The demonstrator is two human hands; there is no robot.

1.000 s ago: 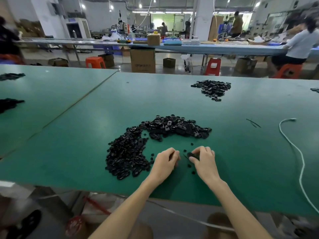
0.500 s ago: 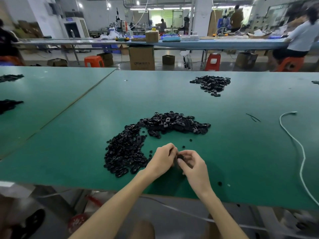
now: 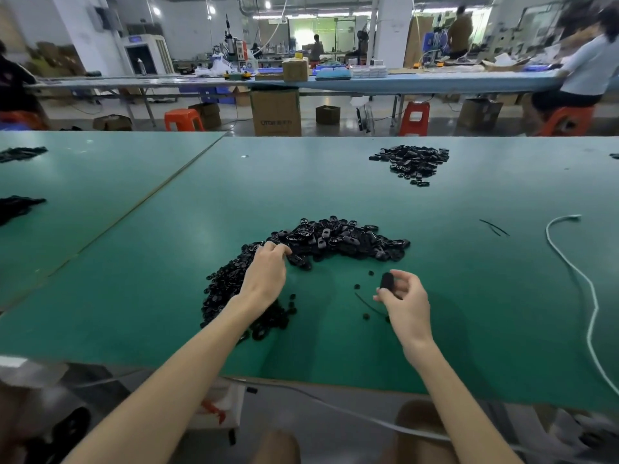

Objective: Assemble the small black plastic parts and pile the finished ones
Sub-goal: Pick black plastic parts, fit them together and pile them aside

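A curved heap of small black plastic parts (image 3: 338, 237) lies on the green table (image 3: 485, 296) in front of me. My left hand (image 3: 268, 271) reaches into the heap's inner edge, its curled fingertips touching the parts there; whether it grips one is hidden. My right hand (image 3: 407, 299) is lifted a little above the table and pinches one oval black part (image 3: 387, 281) between thumb and fingers. A few tiny black round pieces (image 3: 357, 287) and a thin black strip (image 3: 368, 306) lie loose between my hands.
A second pile of black parts (image 3: 410, 162) sits far back on the right. A white cord (image 3: 576, 279) snakes along the table's right side, near two thin black strips (image 3: 494, 226). More black heaps (image 3: 16, 205) lie on the left table. People work at benches behind.
My hands were together at the table's front working on one part. They have separated: the left moved up into the heap, the right shifted right, holding the part.
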